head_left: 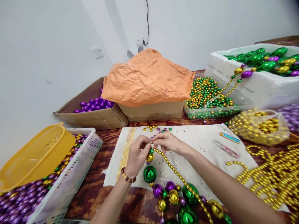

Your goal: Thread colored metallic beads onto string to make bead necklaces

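Both my hands meet over a white cloth [187,143], fingertips pinched together. My left hand [138,153], with a bead bracelet at the wrist, grips the end of a bead necklace [149,173] by its pale string. Across from it, my right hand [167,141] pinches the string close to the same spot; the exact knot or thread end is too small to make out. Large green, purple and gold balls of the necklace hang down toward me, along with a run of small gold beads [174,171]. A few loose beads [153,128] lie just beyond my fingers.
Thread snips [226,149] and a blue-orange packet [229,137] lie right on the cloth. Gold bead strands [275,177] spread at far right. Around stand a white basket [86,149], a yellow basket [39,152], a cardboard box [93,119], an orange sack [149,77] and a foam box [233,67].
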{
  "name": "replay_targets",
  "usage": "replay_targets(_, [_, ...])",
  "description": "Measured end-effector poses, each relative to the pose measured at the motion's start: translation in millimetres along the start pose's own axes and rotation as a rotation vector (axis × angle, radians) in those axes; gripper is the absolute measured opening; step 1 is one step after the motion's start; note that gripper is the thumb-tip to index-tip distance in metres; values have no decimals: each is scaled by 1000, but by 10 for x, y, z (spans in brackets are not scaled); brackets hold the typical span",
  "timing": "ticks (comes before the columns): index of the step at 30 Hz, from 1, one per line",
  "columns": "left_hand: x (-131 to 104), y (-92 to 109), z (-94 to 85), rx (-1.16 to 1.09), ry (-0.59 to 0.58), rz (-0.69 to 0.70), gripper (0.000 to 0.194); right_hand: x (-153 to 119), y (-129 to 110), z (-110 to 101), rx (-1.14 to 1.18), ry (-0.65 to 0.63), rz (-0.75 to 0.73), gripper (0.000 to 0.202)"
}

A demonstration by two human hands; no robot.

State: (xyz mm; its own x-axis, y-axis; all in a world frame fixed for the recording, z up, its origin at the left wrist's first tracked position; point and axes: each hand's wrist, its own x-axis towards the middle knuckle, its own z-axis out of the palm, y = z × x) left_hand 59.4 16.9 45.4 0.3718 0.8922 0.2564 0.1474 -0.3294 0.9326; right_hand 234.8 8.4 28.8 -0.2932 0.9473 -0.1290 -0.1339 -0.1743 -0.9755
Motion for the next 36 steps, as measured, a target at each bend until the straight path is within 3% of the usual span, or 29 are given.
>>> replay_targets(7, [-43, -40, 94, -63, 103, 12, 7, 84, 113, 22, 50, 44, -17, 11])
replay_targets(13, [-81, -43, 81, -147, 158, -49, 3, 83, 271, -210, 196, 187, -99, 1])
replay_targets(19, [-146, -15, 78, -205, 82, -135, 7, 54, 317, -340, 526, 194, -98, 14])
replay_targets(27, [-168, -38, 176, -415, 180, -176, 13, 77, 432, -260, 668, 191, -83, 25])
replay_targets(32, [-176, 34, 210, -336, 63, -123, 10, 52, 459, -279, 612, 185, -48, 26])
replay_targets(36, [-140, -5, 127, -262, -83, -181, 11, -11, 347, -286, 529, 176, -57, 25])
